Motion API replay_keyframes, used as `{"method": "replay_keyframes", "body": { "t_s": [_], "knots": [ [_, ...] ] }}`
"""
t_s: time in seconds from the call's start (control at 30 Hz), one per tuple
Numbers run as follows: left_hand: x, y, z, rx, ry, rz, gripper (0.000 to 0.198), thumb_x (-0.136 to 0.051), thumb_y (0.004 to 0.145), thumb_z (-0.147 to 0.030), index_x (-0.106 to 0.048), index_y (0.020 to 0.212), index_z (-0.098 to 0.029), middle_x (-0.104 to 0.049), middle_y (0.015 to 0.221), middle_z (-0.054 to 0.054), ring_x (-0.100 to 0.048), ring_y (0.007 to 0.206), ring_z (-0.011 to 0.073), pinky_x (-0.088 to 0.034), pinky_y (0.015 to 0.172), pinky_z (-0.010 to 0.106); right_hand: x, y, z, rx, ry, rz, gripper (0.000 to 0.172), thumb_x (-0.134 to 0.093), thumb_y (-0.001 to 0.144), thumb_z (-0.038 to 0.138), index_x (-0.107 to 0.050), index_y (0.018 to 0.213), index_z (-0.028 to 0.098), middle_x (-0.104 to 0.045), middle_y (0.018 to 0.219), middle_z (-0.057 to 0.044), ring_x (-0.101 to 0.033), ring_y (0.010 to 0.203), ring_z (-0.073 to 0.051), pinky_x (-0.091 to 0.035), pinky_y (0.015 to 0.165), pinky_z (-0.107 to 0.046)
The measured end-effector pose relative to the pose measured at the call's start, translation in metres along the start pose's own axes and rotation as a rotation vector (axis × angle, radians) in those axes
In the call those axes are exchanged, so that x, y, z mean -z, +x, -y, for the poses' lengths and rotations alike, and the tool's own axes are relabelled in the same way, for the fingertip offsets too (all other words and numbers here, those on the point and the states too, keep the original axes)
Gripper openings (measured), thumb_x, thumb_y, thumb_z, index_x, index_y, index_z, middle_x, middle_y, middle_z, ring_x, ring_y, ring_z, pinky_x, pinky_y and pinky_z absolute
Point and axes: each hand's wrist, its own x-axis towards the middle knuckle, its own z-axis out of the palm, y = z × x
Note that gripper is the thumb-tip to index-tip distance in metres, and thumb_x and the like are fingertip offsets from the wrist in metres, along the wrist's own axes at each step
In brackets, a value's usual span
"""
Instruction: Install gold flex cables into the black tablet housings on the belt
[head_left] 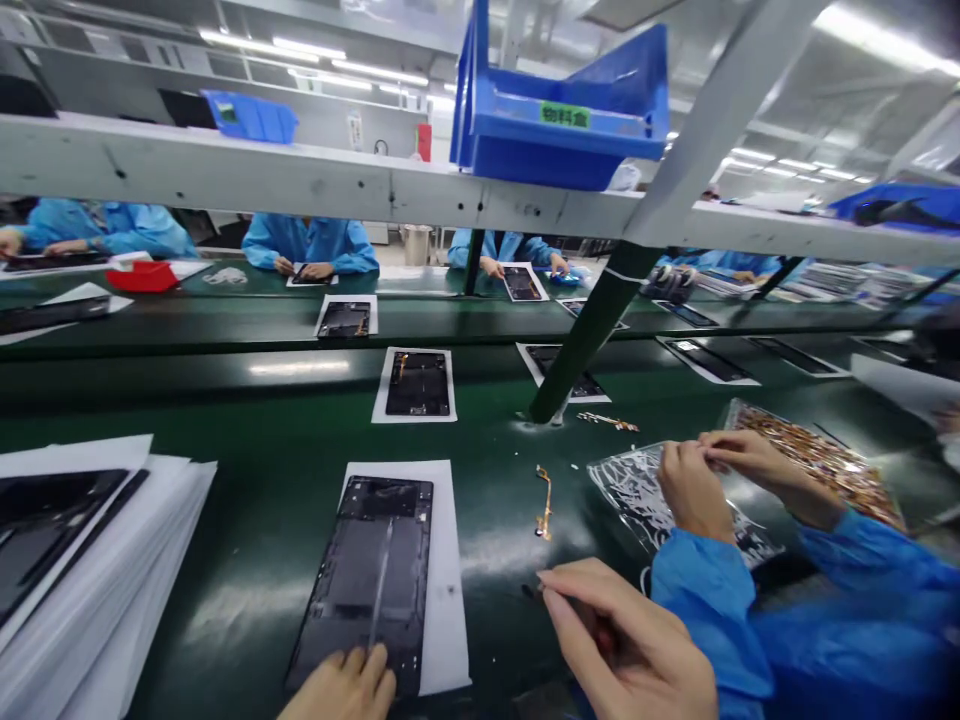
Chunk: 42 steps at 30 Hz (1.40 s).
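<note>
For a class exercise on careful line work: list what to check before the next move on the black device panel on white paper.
Black device panel lies flat on its white paper sheet: ok.
Left hand steadies the panel's lower edge: ok.
Grip of right hand on small dark item: cannot tell.
Gold flex strip lies loose on the green conveyor belt, off any sheet: not ok.
Co-worker's hands apart from panel: ok.
</note>
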Motion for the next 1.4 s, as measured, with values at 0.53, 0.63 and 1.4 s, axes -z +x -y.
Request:
{"method": "replay_keyframes", "body": {
  "t_s": [0.53,0.63,1.4],
  "knots": [
    [0.05,0.009,0.034,0.372,-0.753,-0.667,0.027,-0.055,0.09,-0.016,-0.056,0.117,-0.022,-0.067,0.084,0.002,-0.063,0.079,0.0179,-0.05,0.076,0.031,-0.141,0.087,-0.028,-0.28,0.223,0.691,0.019,-0.065,0.084,0.034,-0.07,0.091,0.017,-0.074,0.082,-0.006,-0.068,0.071,-0.018,-0.048,0.061,-0.025],
    [0.039,0.002,0.057,0.299,-0.36,-0.743,0.026,-0.043,0.096,-0.013,-0.057,0.117,-0.018,-0.067,0.088,0.007,-0.064,0.081,0.0206,-0.05,0.076,0.035,-0.173,0.1,-0.043,-0.334,0.199,0.751,0.014,-0.064,0.082,0.029,-0.07,0.084,0.016,-0.074,0.078,-0.005,-0.068,0.072,-0.018,-0.048,0.064,-0.026],
    [0.029,0.016,0.106,0.198,-0.081,-0.777,0.018,-0.044,0.099,-0.013,-0.06,0.107,-0.013,-0.062,0.081,0.004,-0.058,0.071,0.0176,-0.041,0.062,0.032,-0.279,0.156,-0.089,-0.455,-0.47,1.062,0.022,-0.084,0.059,0.026,-0.064,0.059,0.018,-0.062,0.058,0.002,-0.056,0.058,-0.012,-0.036,0.053,-0.022]
  ]
}}
